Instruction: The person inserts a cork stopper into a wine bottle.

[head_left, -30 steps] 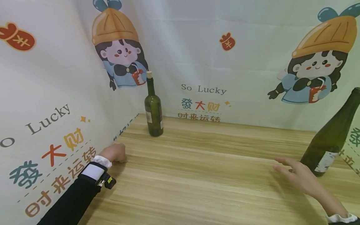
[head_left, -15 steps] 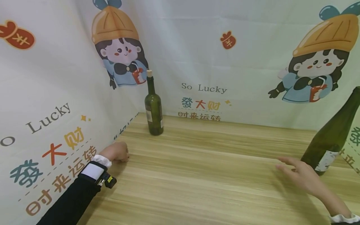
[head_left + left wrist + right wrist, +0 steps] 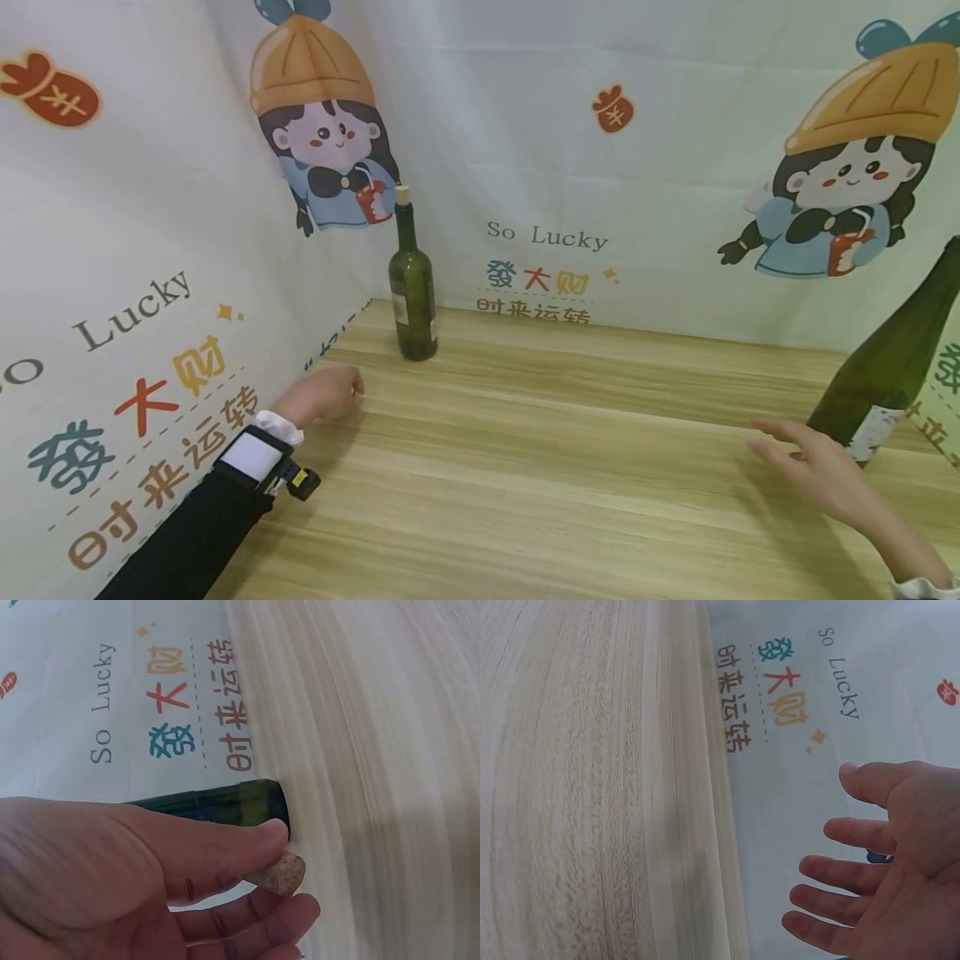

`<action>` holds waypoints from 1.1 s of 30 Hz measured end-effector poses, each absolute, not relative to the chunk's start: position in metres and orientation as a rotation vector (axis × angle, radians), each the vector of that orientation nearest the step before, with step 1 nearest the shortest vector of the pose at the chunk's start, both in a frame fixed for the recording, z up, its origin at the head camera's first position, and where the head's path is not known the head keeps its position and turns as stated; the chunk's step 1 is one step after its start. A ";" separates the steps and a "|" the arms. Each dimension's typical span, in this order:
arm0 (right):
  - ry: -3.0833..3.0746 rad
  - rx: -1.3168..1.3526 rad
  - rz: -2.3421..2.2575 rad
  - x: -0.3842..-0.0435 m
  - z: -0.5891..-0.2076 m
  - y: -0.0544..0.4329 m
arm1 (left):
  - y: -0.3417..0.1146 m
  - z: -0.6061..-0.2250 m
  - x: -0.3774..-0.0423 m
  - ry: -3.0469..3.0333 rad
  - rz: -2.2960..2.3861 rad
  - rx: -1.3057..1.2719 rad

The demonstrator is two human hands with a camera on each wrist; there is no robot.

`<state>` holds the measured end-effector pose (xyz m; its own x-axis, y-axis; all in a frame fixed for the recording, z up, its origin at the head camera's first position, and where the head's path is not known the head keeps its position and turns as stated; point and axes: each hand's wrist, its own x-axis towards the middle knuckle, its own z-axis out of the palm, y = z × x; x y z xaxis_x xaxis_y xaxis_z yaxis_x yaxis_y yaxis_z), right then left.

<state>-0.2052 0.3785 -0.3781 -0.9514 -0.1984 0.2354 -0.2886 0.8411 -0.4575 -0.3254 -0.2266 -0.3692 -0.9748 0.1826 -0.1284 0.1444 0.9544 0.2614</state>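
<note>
My left hand point(image 3: 321, 397) pinches a speckled brown cork point(image 3: 283, 874) between thumb and fingers, above the left side of the table; from the head view the cork is hidden. Behind that hand, a green wine bottle point(image 3: 415, 304) stands upright at the back left, a pale cork point(image 3: 402, 195) in its mouth. On the right, my right hand point(image 3: 817, 467) hovers over the table with fingers spread and relaxed, holding nothing, as the right wrist view point(image 3: 900, 862) confirms. It overlaps the lower part of a larger green bottle point(image 3: 877, 367) with a torn white label.
The wood-grain table point(image 3: 540, 467) runs back to a printed white cloth point(image 3: 495, 125) that hangs behind and along the left side. Another stretch of cloth shows at the far right edge. A small camera point(image 3: 303, 483) is strapped to my left wrist.
My left hand has lifted a little off the table and shifted right and farther back. The right hand has drifted slightly right. Both bottles stay in place.
</note>
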 end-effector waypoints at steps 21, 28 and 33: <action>-2.754 0.261 0.646 -0.208 -0.370 0.389 | -0.192 -0.344 -0.319 3.003 0.758 0.575; -2.733 0.180 0.586 -0.209 -0.365 0.390 | -0.172 -0.328 -0.318 3.015 0.882 0.694; -2.751 0.117 0.556 -0.209 -0.366 0.391 | -0.151 -0.316 -0.317 3.019 0.909 0.717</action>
